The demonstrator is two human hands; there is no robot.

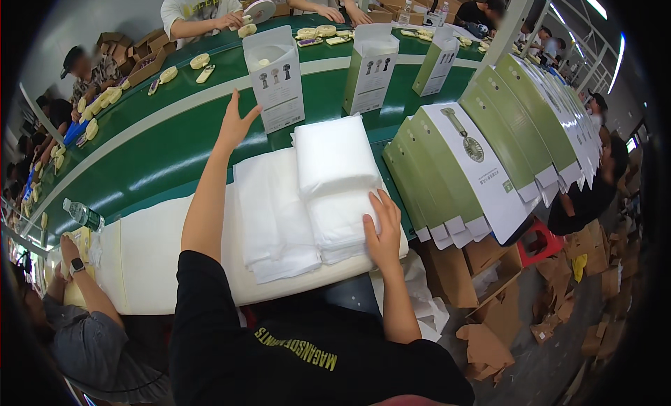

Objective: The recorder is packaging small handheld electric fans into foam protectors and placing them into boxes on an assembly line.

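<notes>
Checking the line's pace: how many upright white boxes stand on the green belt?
3. One upright white box is just beyond the left hand, a second stands mid-belt, and a third farther right. Others may be hidden.

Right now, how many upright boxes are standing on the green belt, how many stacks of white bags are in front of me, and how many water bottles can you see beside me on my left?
Upright boxes: 3
Stacks of white bags: 2
Water bottles: 1
Total: 6
Left hand reaches the nearest box; right hand rests on the bags.
</notes>
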